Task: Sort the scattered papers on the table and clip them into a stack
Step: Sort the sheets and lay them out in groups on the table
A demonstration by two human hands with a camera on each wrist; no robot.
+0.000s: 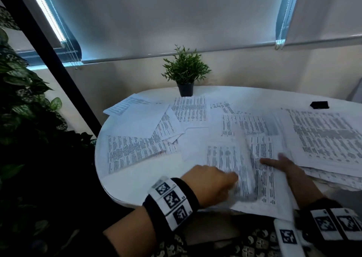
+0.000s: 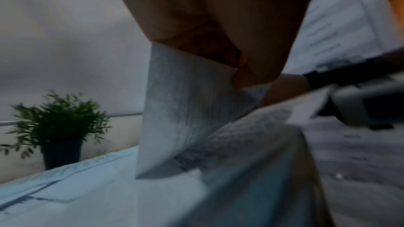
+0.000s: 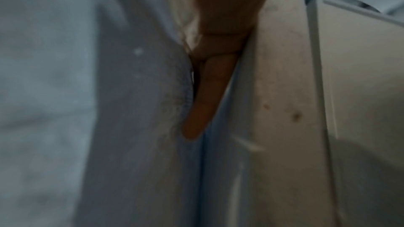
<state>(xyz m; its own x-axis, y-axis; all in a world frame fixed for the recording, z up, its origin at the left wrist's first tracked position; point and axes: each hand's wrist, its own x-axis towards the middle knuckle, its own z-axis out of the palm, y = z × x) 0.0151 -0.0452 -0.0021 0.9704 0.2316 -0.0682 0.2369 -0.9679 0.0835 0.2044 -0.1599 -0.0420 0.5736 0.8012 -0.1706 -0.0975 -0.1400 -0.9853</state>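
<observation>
Paper sorting, mid-grab on a messy tabletop [image 1: 125,190]

Head view: left hand [image 1: 210,186] pinches a printed sheet [image 1: 229,166], right hand [image 1: 284,166] flat beside it, fingers straight. Left wrist: the sheet [image 2: 186,110] hangs from the fingers [image 2: 251,75]. Right wrist: one straight finger [image 3: 207,96] between papers.

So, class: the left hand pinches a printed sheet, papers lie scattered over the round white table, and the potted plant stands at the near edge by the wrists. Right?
One slip: the potted plant stands at the table's far edge by the wall, as the head view shows. The left hand does pinch a printed sheet, with papers scattered.
</observation>
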